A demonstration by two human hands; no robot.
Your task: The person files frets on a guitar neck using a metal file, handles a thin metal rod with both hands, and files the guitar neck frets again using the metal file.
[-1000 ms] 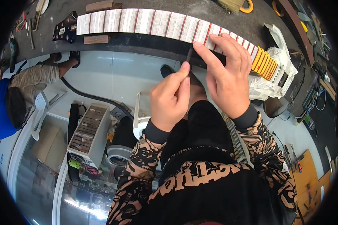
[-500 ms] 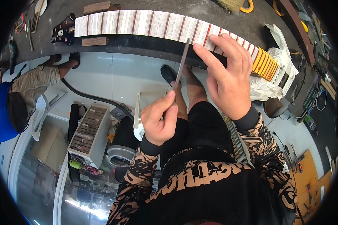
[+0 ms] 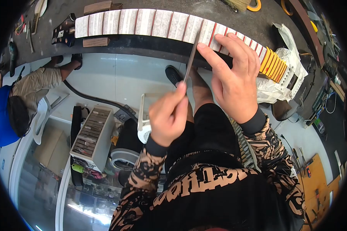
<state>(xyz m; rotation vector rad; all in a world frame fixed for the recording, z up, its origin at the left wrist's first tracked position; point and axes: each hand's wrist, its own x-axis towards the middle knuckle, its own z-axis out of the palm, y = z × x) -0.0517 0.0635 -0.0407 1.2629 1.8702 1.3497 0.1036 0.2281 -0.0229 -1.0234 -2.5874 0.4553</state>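
Observation:
An electric guitar lies across the bench, its fretboard (image 3: 142, 22) covered in white tape strips with narrow reddish lines between them. Yellow tape (image 3: 273, 65) covers the frets nearest the body, and the black headstock (image 3: 64, 31) is at the left. My left hand (image 3: 169, 114) is closed around the lower end of a slim metal file (image 3: 192, 57), whose far end lies over the fretboard. My right hand (image 3: 235, 71) has its fingers stretched out, with the fingertips on the neck's near edge just right of the file.
Wooden blocks (image 3: 96, 42) flank the neck near the headstock. White paper (image 3: 289, 40) wraps the guitar body. Yellow tape rolls (image 3: 254, 5) and a brush (image 3: 237, 4) lie at the back. Another person in blue (image 3: 5, 115) is at the left. A bin of wooden pieces (image 3: 91, 133) stands below.
My left hand has moved up and to the right, sliding the file farther over the fretboard, nearer my right fingertips. My right hand stays nearly in place.

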